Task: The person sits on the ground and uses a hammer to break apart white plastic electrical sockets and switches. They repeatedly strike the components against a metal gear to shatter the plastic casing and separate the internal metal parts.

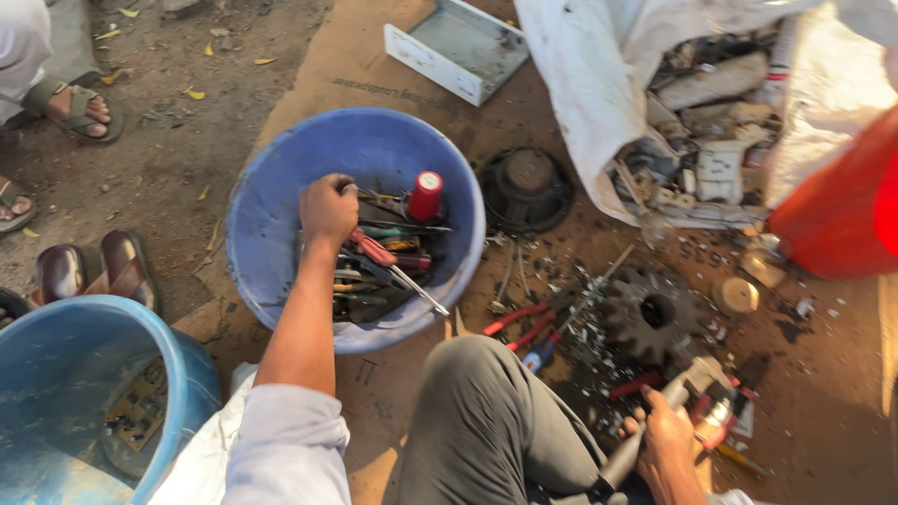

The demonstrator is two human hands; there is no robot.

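My left hand (327,208) reaches into a blue plastic tub (271,196) full of hand tools and is closed around the handle of one of them. Several screwdrivers (383,257) and a red spray can (425,194) lie in the tub beside it. My right hand (669,444) is low at the right, gripping a grey-handled tool (625,456) held against a small device with red parts (711,402) on the ground. My knee in grey trousers (486,411) sits between the two hands.
Red-handled pliers (519,323), a large rusty gear (653,313), a black speaker cone (526,187), scrap in a white sack (711,131), a white metal tray (458,47), a second blue tub (84,402) and other people's sandalled feet (79,112) surround me.
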